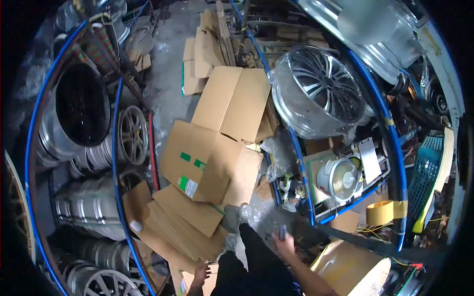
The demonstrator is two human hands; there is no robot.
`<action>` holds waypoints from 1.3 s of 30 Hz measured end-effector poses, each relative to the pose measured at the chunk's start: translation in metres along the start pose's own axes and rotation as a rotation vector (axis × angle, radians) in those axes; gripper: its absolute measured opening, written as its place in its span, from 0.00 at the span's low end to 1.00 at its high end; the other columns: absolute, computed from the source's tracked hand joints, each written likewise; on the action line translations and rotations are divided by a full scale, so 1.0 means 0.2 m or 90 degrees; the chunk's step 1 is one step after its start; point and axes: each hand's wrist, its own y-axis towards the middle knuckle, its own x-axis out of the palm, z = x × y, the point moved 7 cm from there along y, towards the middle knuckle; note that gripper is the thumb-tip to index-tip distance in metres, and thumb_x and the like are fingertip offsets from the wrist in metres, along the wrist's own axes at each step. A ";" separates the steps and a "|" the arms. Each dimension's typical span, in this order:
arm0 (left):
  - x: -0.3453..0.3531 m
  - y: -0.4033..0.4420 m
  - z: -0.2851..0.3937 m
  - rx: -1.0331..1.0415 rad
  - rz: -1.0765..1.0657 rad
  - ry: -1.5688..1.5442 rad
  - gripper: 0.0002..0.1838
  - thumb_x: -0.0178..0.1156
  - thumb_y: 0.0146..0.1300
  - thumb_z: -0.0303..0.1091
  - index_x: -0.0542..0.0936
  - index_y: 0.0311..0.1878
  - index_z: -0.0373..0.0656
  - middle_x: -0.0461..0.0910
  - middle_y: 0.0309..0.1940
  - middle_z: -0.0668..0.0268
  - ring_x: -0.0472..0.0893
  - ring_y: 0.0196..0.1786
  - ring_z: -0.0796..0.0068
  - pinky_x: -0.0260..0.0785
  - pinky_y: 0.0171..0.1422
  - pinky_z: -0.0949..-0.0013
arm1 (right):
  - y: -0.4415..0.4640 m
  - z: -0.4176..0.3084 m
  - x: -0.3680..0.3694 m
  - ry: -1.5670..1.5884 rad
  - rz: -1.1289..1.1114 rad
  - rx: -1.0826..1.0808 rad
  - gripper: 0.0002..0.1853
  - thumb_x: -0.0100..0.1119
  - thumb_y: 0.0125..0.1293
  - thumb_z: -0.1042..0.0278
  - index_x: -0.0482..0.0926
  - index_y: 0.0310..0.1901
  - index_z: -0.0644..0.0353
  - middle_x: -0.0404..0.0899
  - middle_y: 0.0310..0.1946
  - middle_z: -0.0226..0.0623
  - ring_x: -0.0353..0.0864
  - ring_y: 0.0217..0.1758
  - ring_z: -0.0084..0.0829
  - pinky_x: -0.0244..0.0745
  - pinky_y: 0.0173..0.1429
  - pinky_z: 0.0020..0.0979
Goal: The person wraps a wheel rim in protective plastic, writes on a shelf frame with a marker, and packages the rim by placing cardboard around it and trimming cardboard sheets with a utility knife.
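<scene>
My right hand (285,246) is closed round a small dark object (282,233) with a bit of red on it, too small to name. My left hand (201,274) is low in the view, near the lower edge of stacked flat cardboard (180,232); its fingers are slightly apart and nothing shows in them. In front of my feet lies a large opened cardboard box (197,158) with green tape and a white label. More box flaps (232,101) extend beyond it.
Blue-edged racks with metal wheel rims (81,106) stand on the left. On the right are a large wrapped rim (321,91), a round pot-like item (338,179), a yellow tape roll (380,213) and a cardboard drum (350,269). Folded cardboard (207,52) lies further ahead.
</scene>
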 end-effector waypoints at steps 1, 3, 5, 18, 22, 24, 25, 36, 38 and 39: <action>0.03 -0.06 0.09 0.020 0.011 -0.024 0.20 0.56 0.75 0.50 0.75 0.60 0.46 0.84 0.47 0.61 0.85 0.42 0.63 0.76 0.44 0.56 | 0.18 -0.14 -0.05 -0.010 0.020 -0.041 0.09 0.69 0.70 0.64 0.84 0.43 0.61 0.79 0.25 0.26 0.79 0.28 0.20 0.77 0.33 0.28; 0.13 -0.16 0.30 0.050 0.021 -0.054 0.18 0.55 0.76 0.47 0.77 0.56 0.43 0.85 0.45 0.62 0.86 0.42 0.66 0.77 0.42 0.62 | 0.45 -0.72 -0.23 0.001 0.079 -0.248 0.09 0.66 0.71 0.65 0.83 0.45 0.62 0.80 0.28 0.27 0.80 0.28 0.22 0.77 0.32 0.28; 0.25 -0.17 0.53 0.087 -0.018 -0.080 0.16 0.57 0.75 0.45 0.79 0.54 0.44 0.84 0.41 0.65 0.84 0.38 0.70 0.75 0.40 0.67 | 0.45 -1.44 -0.52 0.181 0.100 -0.333 0.12 0.62 0.71 0.67 0.84 0.49 0.65 0.86 0.36 0.33 0.82 0.40 0.26 0.78 0.49 0.31; 1.03 0.19 1.47 0.398 -0.111 0.034 0.14 0.58 0.74 0.34 0.84 0.58 0.43 0.85 0.36 0.67 0.81 0.33 0.77 0.74 0.38 0.72 | 0.44 -2.64 -1.15 -0.315 0.766 -0.556 0.18 0.44 0.73 0.63 0.84 0.40 0.64 0.84 0.53 0.56 0.80 0.64 0.55 0.70 0.68 0.49; 1.17 0.20 1.74 0.235 -0.222 -0.010 0.10 0.58 0.74 0.35 0.83 0.51 0.41 0.82 0.34 0.69 0.80 0.33 0.78 0.73 0.37 0.72 | 0.61 -2.70 -1.06 -0.675 0.863 -0.319 0.18 0.50 0.70 0.57 0.85 0.39 0.62 0.84 0.46 0.50 0.83 0.47 0.53 0.73 0.52 0.52; 1.18 0.23 1.90 0.141 -0.265 0.031 0.08 0.58 0.75 0.36 0.82 0.46 0.42 0.80 0.32 0.71 0.78 0.32 0.79 0.71 0.35 0.72 | 0.64 -2.71 -1.02 -0.761 0.972 -0.297 0.19 0.52 0.68 0.54 0.86 0.38 0.60 0.84 0.43 0.44 0.83 0.44 0.50 0.71 0.50 0.51; 1.19 0.39 1.91 0.121 -0.309 0.036 0.11 0.57 0.75 0.39 0.80 0.51 0.43 0.81 0.38 0.69 0.80 0.38 0.77 0.73 0.39 0.70 | 0.66 -2.71 -1.00 -0.761 0.968 -0.318 0.19 0.52 0.68 0.54 0.87 0.38 0.60 0.84 0.44 0.44 0.83 0.45 0.49 0.71 0.50 0.51; 1.72 1.12 3.10 0.257 -0.243 -0.415 0.42 0.63 0.71 0.54 0.55 0.80 0.50 0.67 0.76 0.64 0.73 0.72 0.55 0.67 0.70 0.46 | 0.86 -2.57 -1.07 -0.956 1.120 -0.240 0.25 0.49 0.68 0.38 0.87 0.46 0.49 0.85 0.51 0.36 0.82 0.52 0.46 0.67 0.58 0.50; 1.87 1.20 3.26 0.141 -0.128 -0.400 0.41 0.63 0.71 0.58 0.58 0.78 0.50 0.68 0.75 0.62 0.72 0.72 0.53 0.68 0.71 0.45 | 0.87 -2.53 -1.12 -0.973 1.128 -0.299 0.24 0.49 0.68 0.38 0.88 0.43 0.46 0.84 0.55 0.32 0.81 0.55 0.45 0.66 0.58 0.50; 1.92 1.22 3.31 0.079 -0.109 -0.402 0.36 0.61 0.72 0.60 0.66 0.74 0.49 0.70 0.73 0.60 0.73 0.72 0.52 0.71 0.71 0.47 | 0.87 -2.55 -1.08 -0.988 1.129 -0.284 0.24 0.48 0.71 0.38 0.87 0.43 0.46 0.84 0.55 0.35 0.81 0.56 0.45 0.67 0.59 0.49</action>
